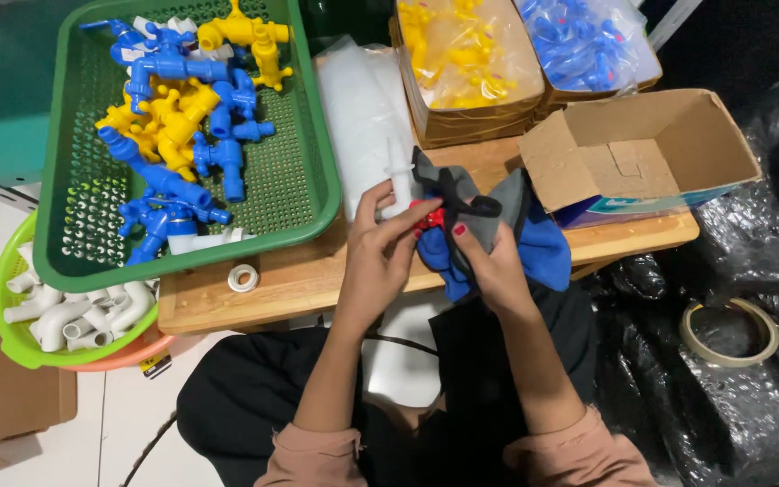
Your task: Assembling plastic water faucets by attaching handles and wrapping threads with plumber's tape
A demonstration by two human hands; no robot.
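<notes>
Beside the green perforated plastic tray point(313, 194), both hands point(380, 248) point(489, 261) pinch a small red plastic part point(432, 218) through soft grey-and-blue cloth point(534, 243); probably light, rigid, best gripped at its body.

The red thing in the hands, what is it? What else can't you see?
Head view only:
- Red part: mostly hidden by the left hand, the right hand and the grey-blue cloth; kind unclear.
- White tube: lower end behind the left hand's fingers.
- Bagged yellow and blue parts: blurred by plastic, cut by the top edge.
- Green bowl: partly under the green tray.
</notes>
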